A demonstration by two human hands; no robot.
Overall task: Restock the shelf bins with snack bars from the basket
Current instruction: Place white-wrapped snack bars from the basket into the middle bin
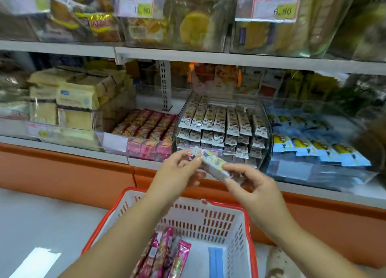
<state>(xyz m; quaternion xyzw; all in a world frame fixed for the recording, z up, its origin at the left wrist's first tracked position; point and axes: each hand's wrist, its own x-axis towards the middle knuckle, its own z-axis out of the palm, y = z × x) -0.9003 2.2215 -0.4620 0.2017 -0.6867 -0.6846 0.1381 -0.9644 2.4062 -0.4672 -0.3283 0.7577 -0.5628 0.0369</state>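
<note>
The shop shelf (208, 58) carried clear bins, the middle bin (223, 129) nearly full. The left hand (177, 169) and right hand (254, 185) shared a pinching grip on one white snack bar (213, 162) before it. Pink bars (165, 254) and a blue bar (216, 261) lay unshelved in the basket (208, 219).

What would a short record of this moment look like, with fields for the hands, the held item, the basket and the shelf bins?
left hand: pinches one end of the snack bar
right hand: pinches the other end
snack bar: pale wrapper, held in front of the white-bar bin
basket: red rim, holds pink bars and one blue packet
other bins: pink-bar bin left, blue-bar bin right
</note>
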